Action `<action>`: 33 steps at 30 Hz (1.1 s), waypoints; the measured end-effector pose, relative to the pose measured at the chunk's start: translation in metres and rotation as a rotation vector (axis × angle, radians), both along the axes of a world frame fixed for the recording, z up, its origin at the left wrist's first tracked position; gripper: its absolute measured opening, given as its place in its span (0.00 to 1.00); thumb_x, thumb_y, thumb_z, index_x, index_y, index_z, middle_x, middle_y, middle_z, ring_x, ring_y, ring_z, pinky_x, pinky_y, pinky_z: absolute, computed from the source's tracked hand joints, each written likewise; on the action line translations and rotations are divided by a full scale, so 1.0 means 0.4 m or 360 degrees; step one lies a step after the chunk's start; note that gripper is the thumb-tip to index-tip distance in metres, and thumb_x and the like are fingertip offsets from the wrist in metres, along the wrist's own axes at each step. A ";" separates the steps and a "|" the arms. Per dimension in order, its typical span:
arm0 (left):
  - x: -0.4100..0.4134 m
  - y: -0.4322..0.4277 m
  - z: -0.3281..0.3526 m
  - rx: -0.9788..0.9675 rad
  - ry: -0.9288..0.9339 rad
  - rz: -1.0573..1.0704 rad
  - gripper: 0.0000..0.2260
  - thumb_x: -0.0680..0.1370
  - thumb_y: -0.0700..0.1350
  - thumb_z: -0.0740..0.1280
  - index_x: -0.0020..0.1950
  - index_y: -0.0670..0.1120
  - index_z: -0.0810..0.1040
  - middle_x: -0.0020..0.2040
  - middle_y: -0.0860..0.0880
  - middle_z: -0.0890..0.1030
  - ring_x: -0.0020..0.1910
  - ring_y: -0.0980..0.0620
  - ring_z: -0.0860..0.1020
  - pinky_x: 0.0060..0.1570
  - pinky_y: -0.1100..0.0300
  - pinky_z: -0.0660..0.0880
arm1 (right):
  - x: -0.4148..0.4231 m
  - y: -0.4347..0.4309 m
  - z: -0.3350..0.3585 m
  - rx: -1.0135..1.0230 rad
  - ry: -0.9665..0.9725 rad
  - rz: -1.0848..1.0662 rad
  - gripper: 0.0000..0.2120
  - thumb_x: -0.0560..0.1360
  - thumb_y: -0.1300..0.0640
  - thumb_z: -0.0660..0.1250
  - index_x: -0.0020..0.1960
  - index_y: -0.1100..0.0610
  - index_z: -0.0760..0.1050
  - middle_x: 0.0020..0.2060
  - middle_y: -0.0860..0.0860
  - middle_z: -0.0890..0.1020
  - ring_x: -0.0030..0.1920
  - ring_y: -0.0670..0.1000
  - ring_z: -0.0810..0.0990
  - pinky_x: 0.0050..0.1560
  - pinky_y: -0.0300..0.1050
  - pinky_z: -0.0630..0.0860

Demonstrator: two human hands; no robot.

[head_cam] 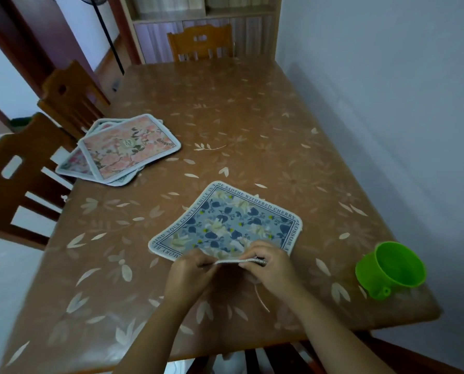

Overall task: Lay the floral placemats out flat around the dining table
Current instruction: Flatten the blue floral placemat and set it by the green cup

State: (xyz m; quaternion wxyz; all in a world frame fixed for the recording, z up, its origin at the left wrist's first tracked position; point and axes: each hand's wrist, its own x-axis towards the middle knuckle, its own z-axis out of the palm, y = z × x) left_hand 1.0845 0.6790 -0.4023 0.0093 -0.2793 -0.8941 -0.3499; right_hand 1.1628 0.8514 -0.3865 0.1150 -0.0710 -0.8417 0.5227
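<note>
You have one blue floral placemat (pixel 227 225) in front of you on the counter (pixel 252 117), its far part lying flat and its near edge lifted off the surface. Your left hand (pixel 190 273) and right hand (pixel 272 268) both pinch that raised near edge, each grip pressed together on the mat, thumbs close to one another. To your left, near the counter's edge, sits one loose pile of pink floral placemats (pixel 120 151); at least three overlap there, fanned unevenly, but the exact count cannot be told. One green cup (pixel 393 268) lies tipped on the counter to your right, well apart from the blue mat. Three wooden chairs show: two on the left side (pixel 15 168) (pixel 69 95) and one at the far end (pixel 201 43). The counter's right side sits against a wall (pixel 387 76).
</note>
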 end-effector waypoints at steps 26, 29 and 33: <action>0.072 0.040 -0.134 -0.0180 -0.0261 -0.0406 0.07 0.68 0.40 0.73 0.45 0.41 0.82 0.46 0.44 0.79 0.45 0.48 0.78 0.43 0.62 0.73 | 0.120 0.151 -0.111 0.0649 -0.0482 0.0102 0.02 0.69 0.59 0.72 0.41 0.55 0.80 0.39 0.45 0.75 0.43 0.48 0.78 0.46 0.41 0.74; 0.071 -0.029 -0.156 -0.0199 -0.0285 -0.0309 0.06 0.66 0.37 0.75 0.40 0.40 0.83 0.44 0.42 0.80 0.44 0.50 0.77 0.43 0.56 0.76 | 0.132 0.163 -0.134 0.0704 -0.0567 0.0163 0.04 0.69 0.58 0.72 0.43 0.56 0.80 0.42 0.47 0.77 0.47 0.49 0.77 0.46 0.48 0.77; 0.072 -0.084 -0.162 -0.0226 -0.0278 -0.0119 0.09 0.62 0.35 0.77 0.40 0.40 0.83 0.44 0.42 0.79 0.45 0.48 0.76 0.45 0.61 0.73 | 0.143 0.157 -0.166 0.0818 -0.0638 0.0198 0.06 0.68 0.54 0.72 0.43 0.55 0.78 0.42 0.45 0.73 0.48 0.47 0.73 0.44 0.37 0.67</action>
